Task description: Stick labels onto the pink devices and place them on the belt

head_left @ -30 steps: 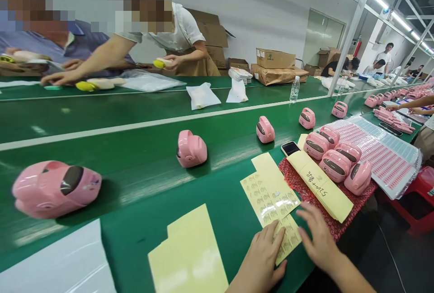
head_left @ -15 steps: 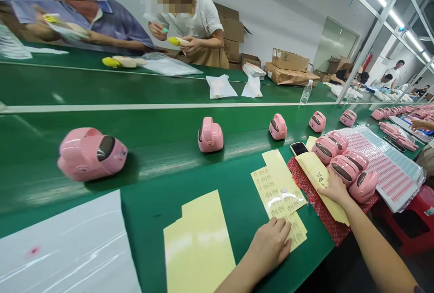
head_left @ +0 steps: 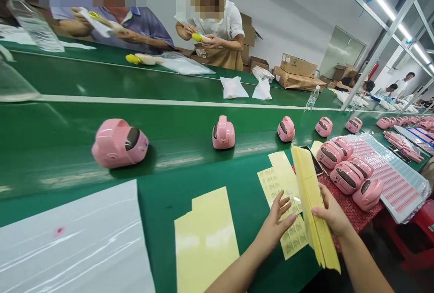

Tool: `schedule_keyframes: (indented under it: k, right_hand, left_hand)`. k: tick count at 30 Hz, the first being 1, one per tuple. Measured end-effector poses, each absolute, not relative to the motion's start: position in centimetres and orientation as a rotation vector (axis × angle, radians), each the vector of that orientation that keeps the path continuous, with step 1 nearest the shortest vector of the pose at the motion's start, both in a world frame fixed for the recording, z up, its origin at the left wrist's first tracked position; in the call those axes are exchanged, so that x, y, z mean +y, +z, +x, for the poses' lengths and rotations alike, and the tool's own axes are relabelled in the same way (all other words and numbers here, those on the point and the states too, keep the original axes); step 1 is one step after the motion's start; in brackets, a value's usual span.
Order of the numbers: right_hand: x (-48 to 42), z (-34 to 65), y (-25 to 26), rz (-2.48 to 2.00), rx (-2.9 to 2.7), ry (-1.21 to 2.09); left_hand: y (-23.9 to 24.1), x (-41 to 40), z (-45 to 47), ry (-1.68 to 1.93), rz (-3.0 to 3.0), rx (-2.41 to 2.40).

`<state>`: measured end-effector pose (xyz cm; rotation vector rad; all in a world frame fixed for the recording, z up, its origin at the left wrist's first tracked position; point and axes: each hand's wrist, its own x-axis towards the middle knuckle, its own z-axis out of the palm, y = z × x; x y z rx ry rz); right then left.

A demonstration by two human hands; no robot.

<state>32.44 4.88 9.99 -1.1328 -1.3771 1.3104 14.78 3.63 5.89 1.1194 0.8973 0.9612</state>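
My right hand (head_left: 334, 211) grips a folded stack of yellow paper (head_left: 310, 202), held up on edge above the bench. Just left of it, my left hand (head_left: 278, 221) is open with its fingers spread, holding nothing. Below and behind my hands lies a yellow sticker sheet (head_left: 271, 177) with rows of small printed labels, partly covered by the stack. To the right, several pink rounded plastic housings with dark windows (head_left: 346, 177) sit grouped on red bubble wrap (head_left: 364, 214). A dark-screened phone (head_left: 315, 162) lies partly behind the stack.
A blank yellow sheet (head_left: 206, 238) and a white plastic-covered sheet (head_left: 77, 238) lie on the left. Pink housings (head_left: 120, 144) stand spaced along the green belt (head_left: 179, 148). Across it, two people handle yellow-tipped items. A red stool (head_left: 417, 234) stands at right.
My right hand has lifted the folded yellow stack off the red bubble wrap and turned it on edge. My left hand has come off the sticker sheet and opened. The view has shifted left.
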Motion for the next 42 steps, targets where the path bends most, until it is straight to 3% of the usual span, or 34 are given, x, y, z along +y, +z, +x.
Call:
schedule_keyframes:
  k: [7,22,37,42]
  right_hand:
    - [3.0,27.7,9.6,-0.953,-1.406,1.560]
    - [2.7,28.2,10.4,-0.767,-1.084,1.842]
    - [2.0,25.4,10.1,-1.410,-1.507,1.160]
    - [2.3,25.1,9.3,-1.468,-1.512,1.138]
  left_hand:
    - [9.3,3.2,14.5,1.236,0.843,0.777]
    - [9.4,3.6,13.5,1.209,0.664,0.703]
    - [8.7,3.7,13.1,1.169,0.684,0.531]
    - [8.6,4.1,12.7,1.146,0.627,0.504]
